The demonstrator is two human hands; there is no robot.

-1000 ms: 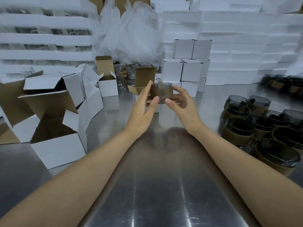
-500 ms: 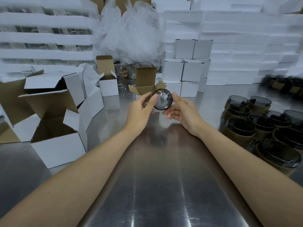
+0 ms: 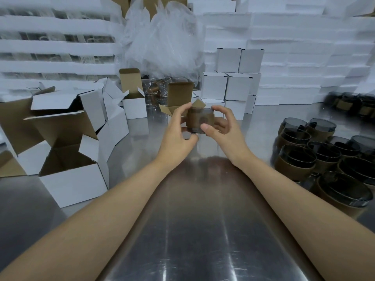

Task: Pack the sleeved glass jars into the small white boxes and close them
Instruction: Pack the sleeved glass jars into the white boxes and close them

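Both grips are holding one dark glass jar in a brown paper sleeve point(image 3: 199, 121): my left grip point(image 3: 174, 138) is pinching its left side, my right grip point(image 3: 222, 130) is curling round its right, above the steel surface point(image 3: 192, 230). I reckon smooth glass could be sliding out of the sleeve, or catching a flap point(image 3: 197, 104). Open white boxes point(image 3: 73, 183) at left are showing bare brown insides; the raised-lid box point(image 3: 180, 94) behind the jar is hiding its interior.

Steel table point(image 3: 194, 230) carries open white boxes point(image 3: 73, 185) (left), sleeved jars point(image 3: 296, 165) right — closed boxes point(image 3: 237, 87) and, seemingly, bare glasses point(image 3: 156, 92) behind.
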